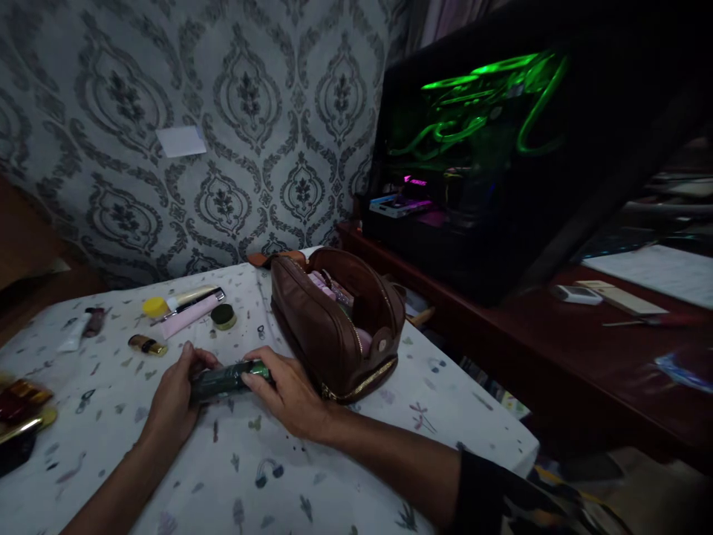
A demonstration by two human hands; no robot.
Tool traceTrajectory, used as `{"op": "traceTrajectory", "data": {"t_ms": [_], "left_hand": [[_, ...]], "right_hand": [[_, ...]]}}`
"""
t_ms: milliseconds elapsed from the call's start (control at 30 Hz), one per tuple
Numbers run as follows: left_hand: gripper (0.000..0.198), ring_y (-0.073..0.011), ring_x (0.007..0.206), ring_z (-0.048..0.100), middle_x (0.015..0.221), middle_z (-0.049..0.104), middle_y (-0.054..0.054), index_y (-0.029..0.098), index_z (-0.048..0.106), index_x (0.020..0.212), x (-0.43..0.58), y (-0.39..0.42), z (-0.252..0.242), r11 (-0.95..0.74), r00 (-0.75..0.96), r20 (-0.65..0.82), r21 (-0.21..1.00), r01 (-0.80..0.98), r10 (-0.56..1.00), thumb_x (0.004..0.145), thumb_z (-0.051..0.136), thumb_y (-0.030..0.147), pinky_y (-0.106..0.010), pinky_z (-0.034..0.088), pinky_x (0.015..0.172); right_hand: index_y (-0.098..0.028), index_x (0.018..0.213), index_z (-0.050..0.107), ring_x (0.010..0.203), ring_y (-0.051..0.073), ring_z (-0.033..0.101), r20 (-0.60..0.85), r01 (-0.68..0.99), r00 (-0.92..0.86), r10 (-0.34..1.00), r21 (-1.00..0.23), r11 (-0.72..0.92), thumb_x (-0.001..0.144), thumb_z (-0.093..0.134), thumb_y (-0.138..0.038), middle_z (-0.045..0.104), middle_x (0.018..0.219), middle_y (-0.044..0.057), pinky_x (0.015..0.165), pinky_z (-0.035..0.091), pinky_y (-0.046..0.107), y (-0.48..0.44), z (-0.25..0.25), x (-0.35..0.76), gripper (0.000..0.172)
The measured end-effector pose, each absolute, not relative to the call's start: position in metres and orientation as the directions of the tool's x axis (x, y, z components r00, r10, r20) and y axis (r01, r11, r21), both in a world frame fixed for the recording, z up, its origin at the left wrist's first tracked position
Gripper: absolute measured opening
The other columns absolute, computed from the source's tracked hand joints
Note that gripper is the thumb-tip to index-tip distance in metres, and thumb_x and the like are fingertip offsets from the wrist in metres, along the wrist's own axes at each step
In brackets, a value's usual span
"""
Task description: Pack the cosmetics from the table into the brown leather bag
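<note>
Both my hands grip a dark green tube (226,380) held level just above the white patterned tablecloth (334,461). My left hand (175,397) wraps round its left end. My right hand (287,394) pinches its right end with thumb and fingers. An open brown leather pouch (334,327) with a gold zip stands right behind my right hand, with pink items showing inside it.
Small cosmetics lie at the back left: a pink tube (189,316), a yellow cap (154,305), a dark round jar (223,316), a gold lipstick (147,345). Gold and red items (19,405) sit at the left edge. A green-lit computer case (473,171) stands on a dark wooden desk (557,349) to the right.
</note>
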State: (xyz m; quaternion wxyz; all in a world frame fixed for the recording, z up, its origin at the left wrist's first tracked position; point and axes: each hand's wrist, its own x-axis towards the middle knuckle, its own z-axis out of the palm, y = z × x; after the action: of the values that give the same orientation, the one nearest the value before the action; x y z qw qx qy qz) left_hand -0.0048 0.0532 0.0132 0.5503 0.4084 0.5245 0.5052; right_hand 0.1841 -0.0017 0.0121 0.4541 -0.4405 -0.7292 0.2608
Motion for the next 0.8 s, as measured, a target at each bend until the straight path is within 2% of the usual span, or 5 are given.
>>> {"op": "traceTrajectory", "data": {"t_ms": [167, 333, 500, 633, 800], "left_hand": [[0.031, -0.0127, 0.064, 0.063, 0.068, 0.062, 0.001, 0.020, 0.055, 0.074, 0.004, 0.053, 0.015, 0.206, -0.161, -0.291, 0.891, -0.406, 0.943, 0.096, 0.047, 0.041, -0.025, 0.058, 0.064], [0.031, -0.0114, 0.059, 0.062, 0.067, 0.061, 0.001, 0.020, 0.054, 0.076, 0.016, 0.051, 0.020, 0.231, -0.095, -0.297, 0.875, -0.426, 0.950, 0.096, 0.045, 0.041, -0.022, 0.056, 0.059], [0.032, -0.0085, 0.047, 0.054, 0.061, 0.058, 0.005, 0.019, 0.055, 0.076, 0.039, 0.046, 0.032, 0.068, -0.008, -0.073, 0.951, -0.303, 0.997, 0.084, 0.062, 0.050, -0.018, 0.045, 0.043], [0.047, -0.0105, 0.034, 0.047, 0.046, 0.052, 0.005, 0.020, 0.055, 0.077, 0.059, 0.044, 0.047, 0.001, 0.125, 0.021, 0.985, -0.171, 0.992, 0.083, 0.056, 0.067, -0.018, 0.031, 0.031], [0.052, -0.0108, 0.035, 0.048, 0.047, 0.056, 0.003, 0.019, 0.056, 0.082, 0.089, 0.047, 0.064, -0.178, 0.257, 0.223, 0.966, -0.188, 0.940, 0.088, 0.049, 0.071, -0.018, 0.033, 0.033]], "right_hand": [[-0.021, 0.123, 0.058, 0.088, 0.019, 0.064, 0.550, 0.594, -0.348, 0.759, -0.497, 0.632, 0.101, 0.047, -0.042, 0.067, 0.105, 0.009, 0.077, 0.051, 0.029, -0.007, 0.017, 0.183, 0.032], [-0.023, 0.120, 0.063, 0.069, 0.016, 0.059, 0.635, 0.723, -0.412, 0.653, -0.209, 0.659, 0.103, 0.038, -0.048, 0.063, 0.089, 0.006, 0.057, 0.042, 0.025, -0.014, 0.036, 0.186, 0.039], [-0.023, 0.123, 0.061, 0.080, 0.017, 0.064, 0.632, 0.681, -0.367, 0.682, -0.317, 0.660, 0.104, 0.040, -0.045, 0.068, 0.097, 0.006, 0.067, 0.046, 0.026, -0.016, 0.068, 0.207, 0.036], [-0.020, 0.118, 0.060, 0.096, 0.020, 0.066, 0.656, 0.632, -0.282, 0.700, -0.421, 0.650, 0.102, 0.045, -0.036, 0.070, 0.107, 0.009, 0.080, 0.049, 0.030, -0.017, 0.097, 0.229, 0.027], [-0.020, 0.114, 0.059, 0.085, 0.015, 0.065, 0.715, 0.669, -0.157, 0.682, -0.431, 0.606, 0.100, 0.049, -0.032, 0.068, 0.096, 0.003, 0.078, 0.047, 0.026, -0.021, 0.133, 0.255, 0.021]]}}
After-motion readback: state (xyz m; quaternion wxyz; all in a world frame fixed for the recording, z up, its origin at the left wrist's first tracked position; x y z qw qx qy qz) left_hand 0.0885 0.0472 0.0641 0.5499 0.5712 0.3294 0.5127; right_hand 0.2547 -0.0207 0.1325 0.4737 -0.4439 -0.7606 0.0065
